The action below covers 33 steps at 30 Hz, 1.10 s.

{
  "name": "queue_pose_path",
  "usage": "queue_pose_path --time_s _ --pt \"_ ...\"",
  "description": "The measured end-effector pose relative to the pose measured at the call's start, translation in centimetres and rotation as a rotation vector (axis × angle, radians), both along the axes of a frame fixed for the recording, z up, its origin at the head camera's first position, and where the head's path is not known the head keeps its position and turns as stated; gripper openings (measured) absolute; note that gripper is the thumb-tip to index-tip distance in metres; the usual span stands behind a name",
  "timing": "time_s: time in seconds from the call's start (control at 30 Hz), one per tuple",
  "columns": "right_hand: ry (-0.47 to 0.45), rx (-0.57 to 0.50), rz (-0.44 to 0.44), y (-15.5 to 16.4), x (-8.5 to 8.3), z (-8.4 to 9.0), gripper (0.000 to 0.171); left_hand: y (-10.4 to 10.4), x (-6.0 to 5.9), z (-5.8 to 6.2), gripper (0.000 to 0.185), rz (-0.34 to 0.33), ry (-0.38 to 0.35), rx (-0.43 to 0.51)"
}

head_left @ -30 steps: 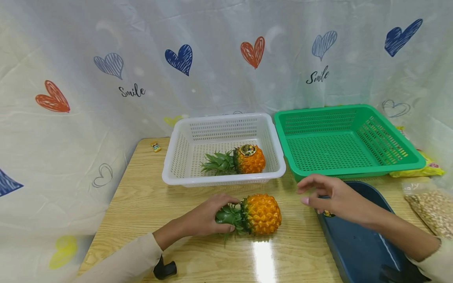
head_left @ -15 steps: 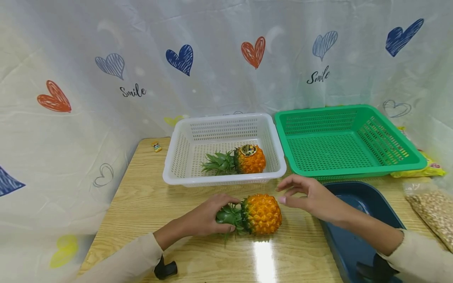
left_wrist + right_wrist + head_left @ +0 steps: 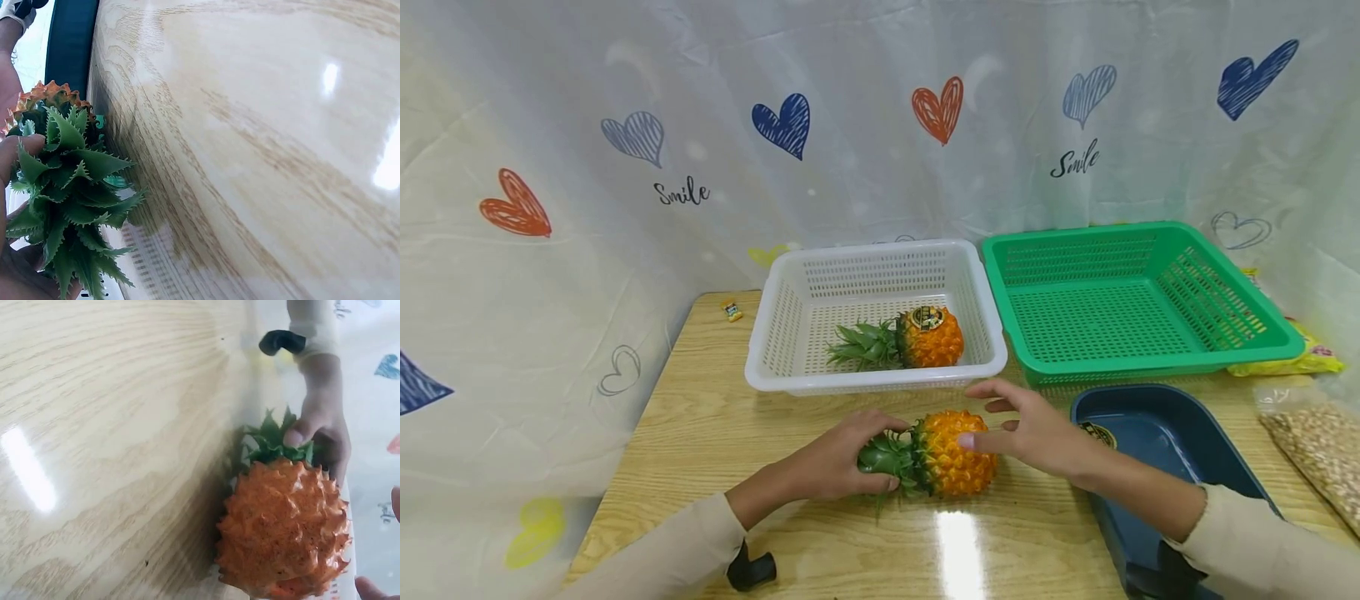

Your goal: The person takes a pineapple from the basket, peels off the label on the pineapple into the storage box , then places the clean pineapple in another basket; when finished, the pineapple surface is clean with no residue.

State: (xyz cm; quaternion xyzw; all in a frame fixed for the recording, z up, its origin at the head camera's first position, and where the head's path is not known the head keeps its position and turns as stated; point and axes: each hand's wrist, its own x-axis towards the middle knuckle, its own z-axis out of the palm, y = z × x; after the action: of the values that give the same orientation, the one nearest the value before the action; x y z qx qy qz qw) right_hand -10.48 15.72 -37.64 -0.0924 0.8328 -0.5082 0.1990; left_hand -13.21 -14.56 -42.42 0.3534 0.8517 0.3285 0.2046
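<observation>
An orange pineapple (image 3: 951, 471) lies on its side on the wooden table, its green crown (image 3: 75, 194) pointing left. My left hand (image 3: 835, 457) grips that crown, thumb in front and fingers behind. My right hand (image 3: 1037, 429) hovers at the fruit's right end, thumb and fingers apart. Its thumb overlaps the fruit in the head view, but the right wrist view shows the fingertips (image 3: 369, 589) beside the fruit, apparently apart from it. Behind, in a white basket (image 3: 876, 383), lies a second pineapple (image 3: 936, 343) with a black and gold label.
A green basket (image 3: 1097, 333) stands at the back right. In front of it is a dark blue tray (image 3: 1157, 417) with a black and gold sticker (image 3: 1099, 434) at its left side. A bag of pale pieces (image 3: 1315, 442) lies far right. A small yellow packet (image 3: 732, 311) is at back left.
My right hand has moved left from above the blue tray to the pineapple's right end. The left hand and both pineapples have stayed in place.
</observation>
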Motion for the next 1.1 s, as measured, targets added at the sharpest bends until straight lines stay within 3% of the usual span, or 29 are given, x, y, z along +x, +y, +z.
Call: queue_pose_path --time_s 0.27,0.47,0.6,1.1 --pt "-0.03 0.035 0.077 -1.0 -0.8 -1.3 0.09 0.0 0.0 0.0 0.063 -0.004 0.003 0.002" --pt "-0.058 -0.058 0.17 -1.7 -1.0 -2.2 0.099 0.1 0.0 0.1 0.063 -0.008 0.009 0.01" --pt "-0.028 -0.073 0.222 -2.1 -1.2 -2.6 0.1 0.0 0.0 0.1 0.062 -0.005 0.022 0.002" --pt "-0.031 -0.028 0.204 -2.6 -1.5 -2.8 0.089 0.0 -0.1 -0.2 0.063 0.002 0.011 0.004"
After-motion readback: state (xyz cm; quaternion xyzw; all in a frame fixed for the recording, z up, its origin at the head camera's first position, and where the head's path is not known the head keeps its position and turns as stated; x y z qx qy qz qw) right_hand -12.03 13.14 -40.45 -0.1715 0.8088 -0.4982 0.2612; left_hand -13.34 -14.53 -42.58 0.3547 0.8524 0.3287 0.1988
